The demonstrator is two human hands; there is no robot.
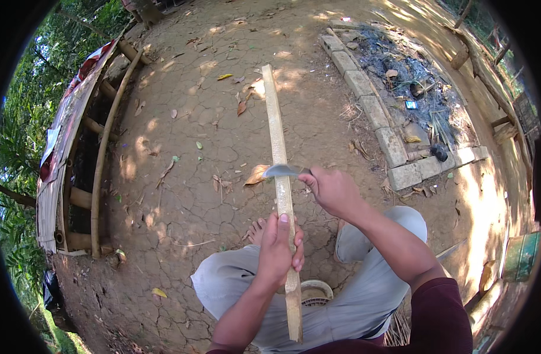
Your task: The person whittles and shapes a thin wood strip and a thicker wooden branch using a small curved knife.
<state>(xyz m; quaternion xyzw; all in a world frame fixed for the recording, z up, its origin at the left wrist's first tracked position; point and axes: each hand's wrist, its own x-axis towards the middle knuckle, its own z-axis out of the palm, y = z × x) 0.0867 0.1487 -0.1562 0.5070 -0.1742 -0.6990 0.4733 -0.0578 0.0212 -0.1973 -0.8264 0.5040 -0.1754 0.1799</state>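
Observation:
A long, pale strip of wood (277,133) points away from me, its near end over my lap. My left hand (277,248) is wrapped round it below the middle, thumb lying along the top. In my right hand (335,190) is a knife (282,170) with a curved grey blade. The blade lies across the strip, above my left hand, with its tip past the strip's left edge. The knife's handle is hidden inside my fist. Under the strip, between my legs, part of a round pale container (316,290) shows.
A bamboo bench (102,147) stands at the left. Grey blocks (373,111) border a patch of ash and litter (421,79) at the far right. Dry leaves (256,175) lie on cracked earth. A green metal container (521,258) is at the right edge.

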